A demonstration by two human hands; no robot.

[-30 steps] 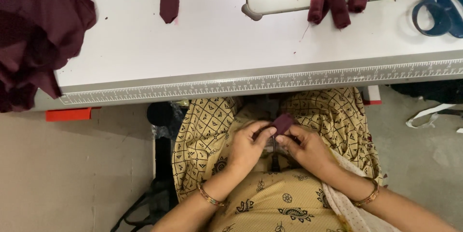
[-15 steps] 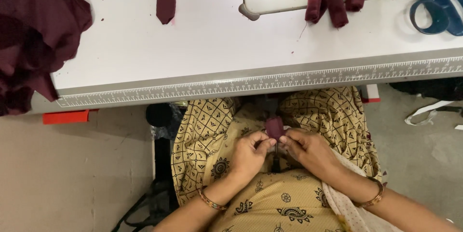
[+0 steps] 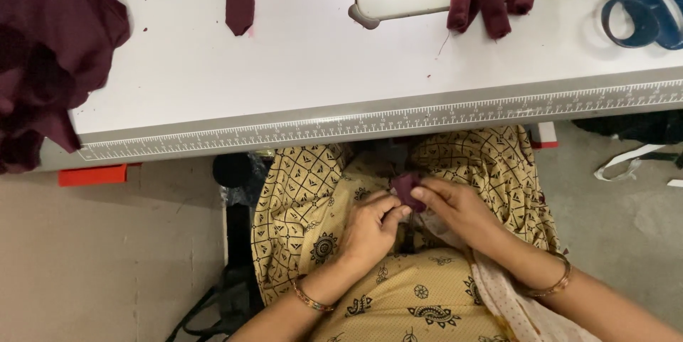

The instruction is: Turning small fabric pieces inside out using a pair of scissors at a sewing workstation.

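Both hands are pinching a small maroon fabric piece [image 3: 407, 189] in the lap, below the table edge [image 3: 370, 125]: left hand [image 3: 370, 232] gripping its lower side, right hand [image 3: 455, 207] closing fingertips on top. Keeping the pinch tight near the fold seems wise while working it.
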